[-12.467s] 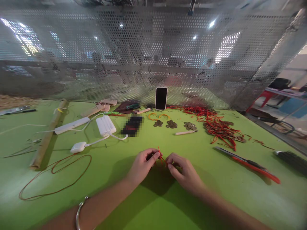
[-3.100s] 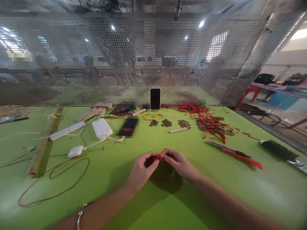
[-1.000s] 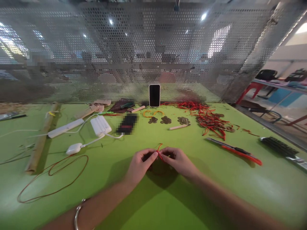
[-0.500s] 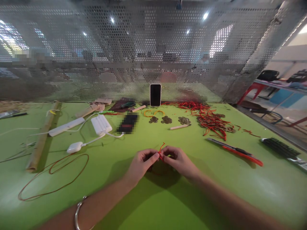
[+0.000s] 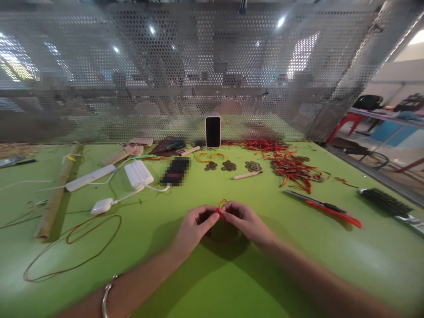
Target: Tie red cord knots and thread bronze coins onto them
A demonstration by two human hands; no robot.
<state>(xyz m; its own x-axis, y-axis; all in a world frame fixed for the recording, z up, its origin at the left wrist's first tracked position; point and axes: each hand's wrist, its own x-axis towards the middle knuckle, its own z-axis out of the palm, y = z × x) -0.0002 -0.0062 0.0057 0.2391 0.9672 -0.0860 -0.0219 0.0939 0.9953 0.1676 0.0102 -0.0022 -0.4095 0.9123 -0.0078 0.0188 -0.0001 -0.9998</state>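
A green bench (image 5: 212,282) filled the view, backed at twelve o'clock by a wall of perforated metal screen (image 5: 185,75). At nine o'clock a bamboo stick (image 5: 56,194) lay lengthwise, with a loop of brown cord (image 5: 71,247) on the bench just nearer the person. At about ten o'clock sat a white power strip (image 5: 89,177), a white power bank (image 5: 139,173) and a small white charger (image 5: 102,205), joined by white cables.

In the middle, close to the near edge, the left hand (image 5: 194,227) and the right hand (image 5: 247,221) met fingertip to fingertip, both pinching a short red cord (image 5: 221,206) that curled up in a small loop between them; it was held just above the bench. A silver bangle (image 5: 105,300) ringed the left wrist.

At twelve o'clock a phone (image 5: 213,131) stood upright against the screen, with small heaps of coins (image 5: 228,166) in front of it. At one o'clock lay a pile of red cords (image 5: 291,168), and at two o'clock a red utility knife (image 5: 323,207). At three o'clock a black comb (image 5: 384,202) lay near the bench's right edge, beyond which the room opened to a red chair (image 5: 341,126).

The bench around the hands lay bare, with open room to either side.
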